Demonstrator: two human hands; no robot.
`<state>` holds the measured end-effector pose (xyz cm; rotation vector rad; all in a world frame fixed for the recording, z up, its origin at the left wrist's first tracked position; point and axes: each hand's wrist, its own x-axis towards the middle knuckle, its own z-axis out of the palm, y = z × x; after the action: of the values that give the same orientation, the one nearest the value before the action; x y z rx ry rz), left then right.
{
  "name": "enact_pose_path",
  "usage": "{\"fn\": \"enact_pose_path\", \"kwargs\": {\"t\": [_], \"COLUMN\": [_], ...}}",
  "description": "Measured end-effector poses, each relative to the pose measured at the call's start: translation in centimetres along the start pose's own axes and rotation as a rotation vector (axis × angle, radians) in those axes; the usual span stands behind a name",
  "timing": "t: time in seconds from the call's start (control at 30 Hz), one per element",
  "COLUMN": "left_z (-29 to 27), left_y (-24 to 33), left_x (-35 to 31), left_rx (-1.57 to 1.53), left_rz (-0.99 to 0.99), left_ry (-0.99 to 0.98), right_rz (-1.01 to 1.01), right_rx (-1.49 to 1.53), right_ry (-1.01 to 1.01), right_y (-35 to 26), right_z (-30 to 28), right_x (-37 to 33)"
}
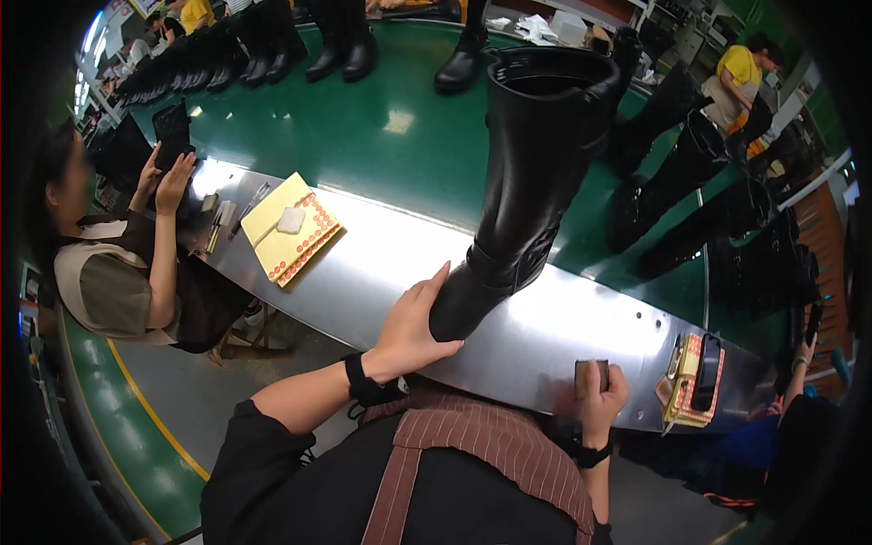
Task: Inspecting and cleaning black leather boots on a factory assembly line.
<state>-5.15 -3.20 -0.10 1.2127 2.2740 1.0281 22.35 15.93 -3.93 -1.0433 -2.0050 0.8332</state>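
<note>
A tall black leather boot (531,173) is in front of me over the metal bench, its toe towards me and its open top away. My left hand (409,329) is closed around the toe, fingers along the left side and thumb on the near side. My right hand (601,401) is apart from the boot, near the bench's front edge. It pinches a small brown block (582,380), with the thumb lying up its face. I cannot make out what the block is made of.
The metal bench (391,233) borders a green surface (400,136) lined with black boots (672,182). To the left lie a yellow pad (272,225) topped by a whitish lump (291,220), and pens (250,211). A dark phone (707,372) rests on papers at right. A co-worker (118,272) handles a boot at left.
</note>
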Motion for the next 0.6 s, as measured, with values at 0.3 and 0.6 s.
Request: {"fn": "enact_pose_path", "kwargs": {"t": [0.3, 0.6], "left_z": [-11.1, -17.2], "left_y": [-3.8, -11.4], "left_x": [7.7, 35.5], "left_rx": [-0.277, 0.310], "left_rz": [-0.248, -0.369], "left_ry": [0.260, 0.629], "right_rz": [-0.125, -0.170], "right_rx": [-0.232, -0.468], "right_ry": [-0.096, -0.229], "right_y": [1.4, 1.6], "right_z": [-0.4, -0.2], "right_x": [-2.1, -1.7]}}
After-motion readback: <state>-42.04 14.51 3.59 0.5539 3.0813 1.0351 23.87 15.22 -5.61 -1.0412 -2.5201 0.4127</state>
